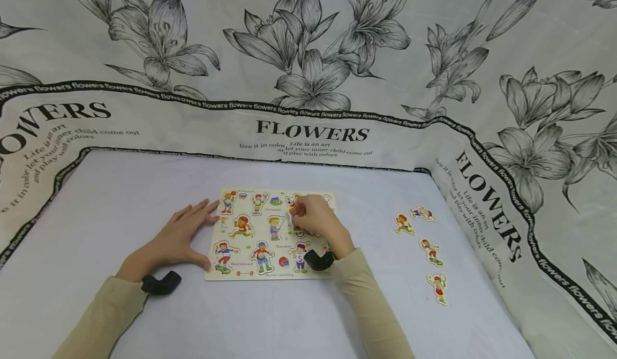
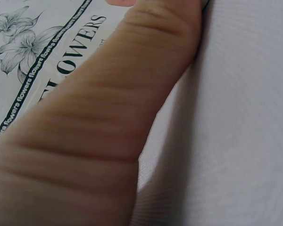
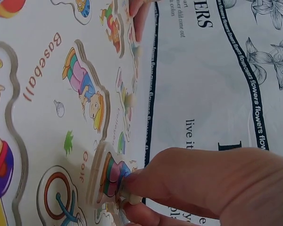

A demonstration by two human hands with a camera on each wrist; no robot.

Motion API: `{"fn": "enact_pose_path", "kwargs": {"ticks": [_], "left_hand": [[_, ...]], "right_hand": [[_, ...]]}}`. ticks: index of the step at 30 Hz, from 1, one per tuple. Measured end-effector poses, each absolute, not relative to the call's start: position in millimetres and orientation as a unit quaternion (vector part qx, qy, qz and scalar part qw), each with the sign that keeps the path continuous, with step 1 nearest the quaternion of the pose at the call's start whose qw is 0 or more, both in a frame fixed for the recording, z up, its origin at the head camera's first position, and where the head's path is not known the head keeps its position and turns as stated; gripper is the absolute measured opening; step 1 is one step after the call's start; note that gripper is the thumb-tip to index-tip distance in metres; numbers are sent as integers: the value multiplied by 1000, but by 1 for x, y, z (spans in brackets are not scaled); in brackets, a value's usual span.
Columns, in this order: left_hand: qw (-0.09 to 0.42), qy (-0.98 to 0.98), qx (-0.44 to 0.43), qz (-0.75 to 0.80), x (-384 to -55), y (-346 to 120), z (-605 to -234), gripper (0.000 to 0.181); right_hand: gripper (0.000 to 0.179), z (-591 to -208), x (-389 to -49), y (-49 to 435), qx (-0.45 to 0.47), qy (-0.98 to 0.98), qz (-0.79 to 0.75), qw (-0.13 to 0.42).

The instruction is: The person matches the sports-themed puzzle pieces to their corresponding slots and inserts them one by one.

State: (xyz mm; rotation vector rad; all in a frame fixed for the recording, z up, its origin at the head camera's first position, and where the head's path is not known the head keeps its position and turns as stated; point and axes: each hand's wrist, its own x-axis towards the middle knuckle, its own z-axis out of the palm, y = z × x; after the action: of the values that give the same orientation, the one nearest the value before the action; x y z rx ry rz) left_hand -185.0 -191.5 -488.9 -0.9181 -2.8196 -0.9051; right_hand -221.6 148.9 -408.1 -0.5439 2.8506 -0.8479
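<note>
A cream wooden puzzle board (image 1: pixel 212 274) printed with cartoon sports figures lies on the white table. My left hand (image 1: pixel 178 238) touches its left edge, fingers straight and thumb spread; mostly the thumb (image 2: pixel 113 94) shows in the left wrist view. My right hand (image 1: pixel 318 219) is over the upper right of the board. In the right wrist view its thumb and fingers pinch a figure-shaped puzzle piece (image 3: pixel 108 174), tilted up from the board near the word "Golf". The fingers hide part of that piece. A baseball figure (image 3: pixel 87 94) sits on the board beside it.
To the right of the board, several loose puzzle pieces lie on the table, among them a runner (image 1: pixel 404 224) and a racket player (image 1: pixel 438 288). A floral cloth (image 1: pixel 308 136) rises at the back and sides. Each wrist carries a black device (image 1: pixel 161 283).
</note>
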Motion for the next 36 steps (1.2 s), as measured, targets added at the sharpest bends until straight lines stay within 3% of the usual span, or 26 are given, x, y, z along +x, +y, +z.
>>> {"fn": "enact_pose_path", "kwargs": {"ticks": [36], "left_hand": [[15,-913,-290,-285,-185,-191,-489,121]], "right_hand": [[10,-424,-216,111,-203,932,-284,99]]}}
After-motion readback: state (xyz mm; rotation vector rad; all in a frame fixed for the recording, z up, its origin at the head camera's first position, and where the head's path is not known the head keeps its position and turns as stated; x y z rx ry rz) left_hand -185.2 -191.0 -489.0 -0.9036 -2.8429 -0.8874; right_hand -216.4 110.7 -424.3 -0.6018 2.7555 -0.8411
